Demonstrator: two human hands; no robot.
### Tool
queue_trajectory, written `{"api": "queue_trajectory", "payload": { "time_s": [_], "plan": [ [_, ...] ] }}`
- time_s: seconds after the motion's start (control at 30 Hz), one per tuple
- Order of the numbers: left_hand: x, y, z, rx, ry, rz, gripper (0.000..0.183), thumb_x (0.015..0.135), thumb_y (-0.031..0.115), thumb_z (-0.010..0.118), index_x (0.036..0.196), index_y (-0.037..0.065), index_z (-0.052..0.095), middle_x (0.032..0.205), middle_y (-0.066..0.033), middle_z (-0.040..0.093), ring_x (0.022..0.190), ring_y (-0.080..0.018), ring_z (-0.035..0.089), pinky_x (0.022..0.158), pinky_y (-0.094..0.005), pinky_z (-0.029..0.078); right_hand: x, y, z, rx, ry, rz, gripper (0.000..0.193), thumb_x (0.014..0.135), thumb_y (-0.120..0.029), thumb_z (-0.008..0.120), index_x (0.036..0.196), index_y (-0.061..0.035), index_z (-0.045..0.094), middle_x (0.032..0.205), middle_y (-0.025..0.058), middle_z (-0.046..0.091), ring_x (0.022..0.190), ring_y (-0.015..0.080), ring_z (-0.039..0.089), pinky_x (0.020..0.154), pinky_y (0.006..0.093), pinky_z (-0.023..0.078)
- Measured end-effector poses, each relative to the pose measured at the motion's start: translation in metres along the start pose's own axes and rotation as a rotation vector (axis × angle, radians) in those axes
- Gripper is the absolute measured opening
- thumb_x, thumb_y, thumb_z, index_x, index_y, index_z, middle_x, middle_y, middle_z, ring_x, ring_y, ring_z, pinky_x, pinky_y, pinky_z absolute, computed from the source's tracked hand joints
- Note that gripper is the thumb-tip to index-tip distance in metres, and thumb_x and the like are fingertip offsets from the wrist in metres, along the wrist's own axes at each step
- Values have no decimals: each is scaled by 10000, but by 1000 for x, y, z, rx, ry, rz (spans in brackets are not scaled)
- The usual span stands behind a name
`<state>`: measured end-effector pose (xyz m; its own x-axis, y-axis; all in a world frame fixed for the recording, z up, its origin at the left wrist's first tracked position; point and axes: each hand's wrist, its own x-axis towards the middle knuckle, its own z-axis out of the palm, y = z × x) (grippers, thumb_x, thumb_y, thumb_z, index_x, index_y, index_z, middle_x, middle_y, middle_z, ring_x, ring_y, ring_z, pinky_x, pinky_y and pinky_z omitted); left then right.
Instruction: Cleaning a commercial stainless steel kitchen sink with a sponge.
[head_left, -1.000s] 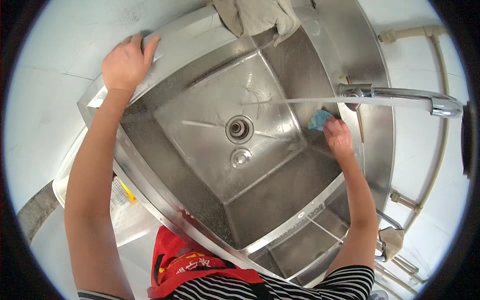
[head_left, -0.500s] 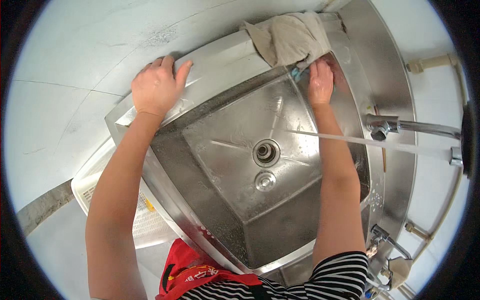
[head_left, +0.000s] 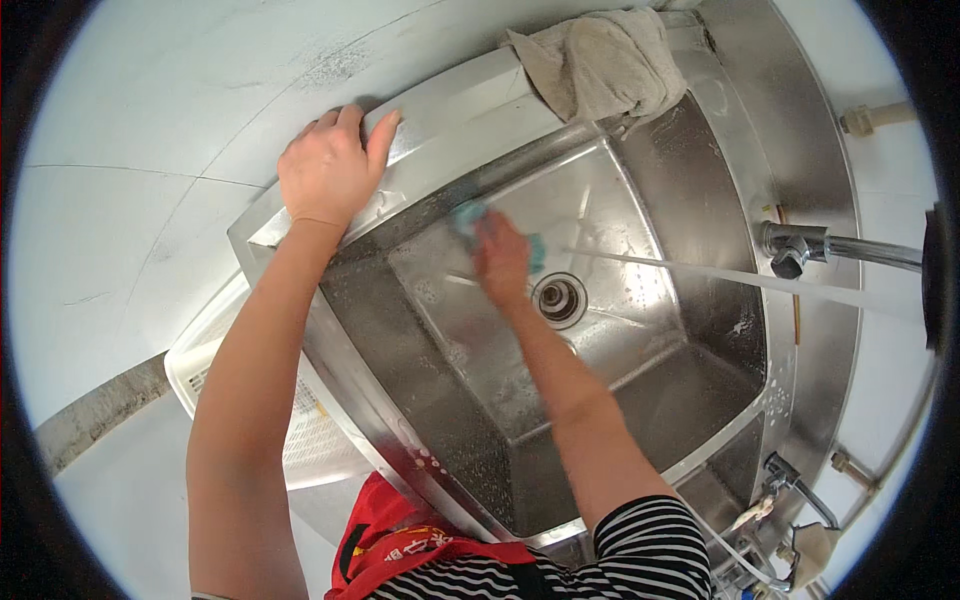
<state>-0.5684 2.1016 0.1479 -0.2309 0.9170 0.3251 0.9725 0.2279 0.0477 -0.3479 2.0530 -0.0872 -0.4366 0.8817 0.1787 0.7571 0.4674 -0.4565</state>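
My left hand [head_left: 330,172] grips the raised rim of the steel sink [head_left: 465,108], its fingers hooked over the outer edge and the thumb apart. Down in the basin, my right hand [head_left: 503,258] presses a light blue cloth [head_left: 468,216] against the sink floor, just left of the drain [head_left: 559,299]. Motion smears the hand and cloth, and cloth shows on both sides of the fingers. A thin stream of water [head_left: 720,277] runs in from the right and lands near the drain. My right forearm hides part of the basin floor.
A beige towel [head_left: 610,65] drapes over the far rim. On the right stand a chrome tap [head_left: 795,246] and a second tap [head_left: 790,480] nearer me. A white plastic basket [head_left: 320,445] sits left of the sink, below my left forearm. The tiled wall [head_left: 180,110] borders the left side.
My right hand has moved with the blue cloth from the sink's far right wall, below the towel, leftward to the basin floor. My left hand keeps its place on the rim.
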Motion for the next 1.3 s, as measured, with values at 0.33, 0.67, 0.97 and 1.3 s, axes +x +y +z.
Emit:
{"api": "queue_trajectory", "payload": {
  "time_s": [0.33, 0.67, 0.97, 1.3],
  "plan": [
    [0, -3, 2, -7, 72, 18, 419, 860, 476, 542, 698, 93, 594, 698, -49, 621, 621, -264, 612, 521, -378, 479, -137, 2, -32, 192, -498, -479, 402, 740, -81, 586, 1137, -138, 560, 1276, 76, 505, 1207, 262, 456, 997, 396, 377],
    [0, 0, 5, 9, 63, 30, 429, 852, 485, 545, 686, 93, 592, 682, -41, 619, 609, -255, 610, 512, -381, 475, -12, 50, -29, -59, 166, 224, 436, 781, -64, 587, 1209, -25, 519, 1339, 174, 439, 1226, 360, 426, 997, 476, 357],
    [4, 13, 9, 9, 85, 53, 416, 852, 480, 542, 710, 95, 615, 696, -54, 636, 631, -268, 626, 529, -384, 486, -71, -79, 35, 507, -172, 58, 345, 897, -201, 523, 1220, -78, 519, 1206, 136, 553, 1083, 281, 530, 938, 406, 400],
    [-1, 0, -2, 35, -83, -14, 484, 899, 516, 413, 845, 101, 657, 842, -88, 671, 748, -328, 648, 636, -436, 512, -24, -180, -113, 1417, -321, 404, 237, 882, -165, 608, 1090, -52, 603, 998, 31, 571, 887, 111, 530, 766, 253, 447]
  ]
}}
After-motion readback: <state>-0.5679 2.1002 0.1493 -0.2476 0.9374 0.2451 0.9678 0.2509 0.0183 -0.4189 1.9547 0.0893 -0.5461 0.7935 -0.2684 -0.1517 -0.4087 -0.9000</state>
